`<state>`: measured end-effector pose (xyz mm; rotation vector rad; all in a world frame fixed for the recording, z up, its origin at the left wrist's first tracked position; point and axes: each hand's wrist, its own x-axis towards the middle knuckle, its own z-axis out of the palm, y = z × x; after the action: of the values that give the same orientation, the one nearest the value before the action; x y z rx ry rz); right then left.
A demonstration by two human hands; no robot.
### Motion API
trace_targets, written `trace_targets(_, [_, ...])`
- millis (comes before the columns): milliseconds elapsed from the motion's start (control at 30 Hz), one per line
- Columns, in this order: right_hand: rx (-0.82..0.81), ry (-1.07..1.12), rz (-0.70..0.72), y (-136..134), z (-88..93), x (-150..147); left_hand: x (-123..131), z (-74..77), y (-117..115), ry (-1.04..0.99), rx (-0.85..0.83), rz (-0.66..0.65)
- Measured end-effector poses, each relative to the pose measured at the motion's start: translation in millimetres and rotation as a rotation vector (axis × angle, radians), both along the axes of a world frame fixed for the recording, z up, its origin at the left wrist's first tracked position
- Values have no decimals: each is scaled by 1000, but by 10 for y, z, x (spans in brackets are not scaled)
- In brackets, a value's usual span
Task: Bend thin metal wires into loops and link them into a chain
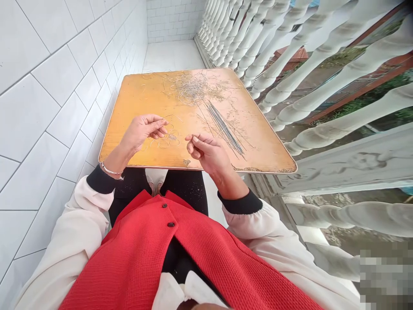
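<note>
My left hand [145, 131] is closed in a pinch above the near left part of the table, and a thin curved wire [175, 116] shows at its fingertips. My right hand [208, 150] is also pinched, thumb against forefinger, over the table's front edge; whatever lies between those fingers is too small to make out. Below and between the hands, several thin wire rings [164, 141] lie loosely on the tabletop. To the right of them rests a bundle of straight dark wires [224, 128], roughly side by side and slanting. The hands are apart.
A tangled heap of fine wire [192, 88] sits toward the far side of the worn yellow table [138, 94]. A white tiled wall [64, 77] runs along the left. On the right stands a white balustrade [309, 103]. My legs [187, 189] are under the table's near edge.
</note>
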<state>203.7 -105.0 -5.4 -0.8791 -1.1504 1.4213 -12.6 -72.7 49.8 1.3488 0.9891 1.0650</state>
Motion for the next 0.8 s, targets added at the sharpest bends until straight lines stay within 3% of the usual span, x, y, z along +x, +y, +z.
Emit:
trace_targets(233, [-135, 37, 141, -216, -310, -329, 223, -105, -53, -108, 18, 225])
trace_targets(433, [-181, 120, 88, -277, -417, -459, 258, -286, -158, -219, -93, 166])
trace_targets(600, [-144, 92, 74, -277, -413, -455, 216, -358, -232, -127, -62, 214])
trace_targets(800, [-113, 81, 116, -301, -443, -506, 248, -450, -279, -87, -68, 160])
